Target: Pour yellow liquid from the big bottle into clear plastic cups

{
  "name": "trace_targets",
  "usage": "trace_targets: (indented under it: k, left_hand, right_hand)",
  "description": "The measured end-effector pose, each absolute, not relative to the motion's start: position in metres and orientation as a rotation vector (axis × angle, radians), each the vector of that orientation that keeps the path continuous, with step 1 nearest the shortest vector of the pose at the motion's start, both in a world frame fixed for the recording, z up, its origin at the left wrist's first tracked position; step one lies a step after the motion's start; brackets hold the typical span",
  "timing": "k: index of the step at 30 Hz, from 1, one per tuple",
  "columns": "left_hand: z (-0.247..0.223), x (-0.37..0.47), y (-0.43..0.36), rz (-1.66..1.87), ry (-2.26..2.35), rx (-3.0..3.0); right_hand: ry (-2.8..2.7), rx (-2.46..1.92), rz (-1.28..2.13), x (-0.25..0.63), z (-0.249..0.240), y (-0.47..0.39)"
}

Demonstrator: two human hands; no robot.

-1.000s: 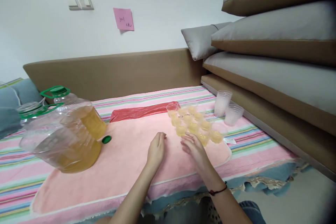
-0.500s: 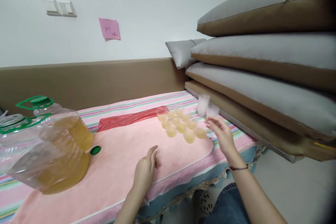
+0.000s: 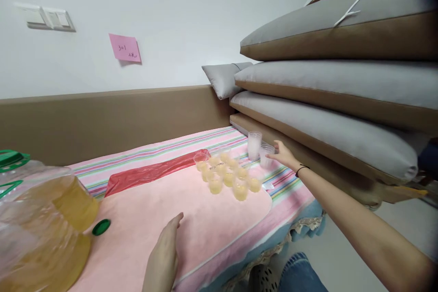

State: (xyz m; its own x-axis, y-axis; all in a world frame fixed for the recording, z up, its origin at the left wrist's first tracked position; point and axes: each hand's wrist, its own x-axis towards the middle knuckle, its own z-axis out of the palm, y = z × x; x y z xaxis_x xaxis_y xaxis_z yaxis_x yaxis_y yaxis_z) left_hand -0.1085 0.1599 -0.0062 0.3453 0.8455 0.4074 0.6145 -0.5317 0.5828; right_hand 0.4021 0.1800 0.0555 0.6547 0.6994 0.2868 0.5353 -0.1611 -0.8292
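My right hand (image 3: pixel 286 155) reaches out at the right, its thumb and fingers apart beside the shorter stack of clear plastic cups (image 3: pixel 266 159). The fingertips are at the near right side of that stack; whether they touch it I cannot tell. Just behind stands a taller stack of clear cups (image 3: pixel 254 147). Several plastic cups of pale yellow liquid (image 3: pixel 240 189) form a close group to the left of the stacks. My left hand (image 3: pixel 164 248) hovers over the pink cloth (image 3: pixel 212 223), holding nothing, its index finger stretched out and the other fingers mostly hidden.
Large clear jugs of yellow liquid (image 3: pixel 73 203) stand at the left, with a loose green cap (image 3: pixel 101 227) nearby. A crumpled red plastic bag (image 3: pixel 153 171) lies behind the cloth. Stacked grey and brown cushions (image 3: pixel 321 82) rise at the right.
My right hand has moved from beside the filled cups out to the shorter cup stack. My left hand has drawn down and left. The view has shifted to the right.
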Motion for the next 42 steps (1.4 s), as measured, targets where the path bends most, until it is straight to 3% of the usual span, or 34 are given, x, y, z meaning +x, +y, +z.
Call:
trace_targets:
  k: [20, 31, 36, 42]
  left_hand:
    - [0.013, -0.119, 0.15, 0.951, 1.355, 2.634]
    - [0.015, -0.114, 0.15, 0.956, 1.315, 2.672]
    - [0.02, -0.115, 0.146, 0.997, 1.285, 2.637]
    - [0.033, -0.122, 0.137, 0.995, 1.347, 2.352]
  right_hand:
    - [-1.106, -1.923, 0.061, 0.416, 0.054, 0.186]
    - [-1.145, -1.783, -0.06, 0.406, 0.111, 0.166]
    - [-1.318, -1.616, -0.046, 0.363, 0.141, 0.141]
    - [-1.567, -1.443, 0.232, 0.255, 0.142, 0.119]
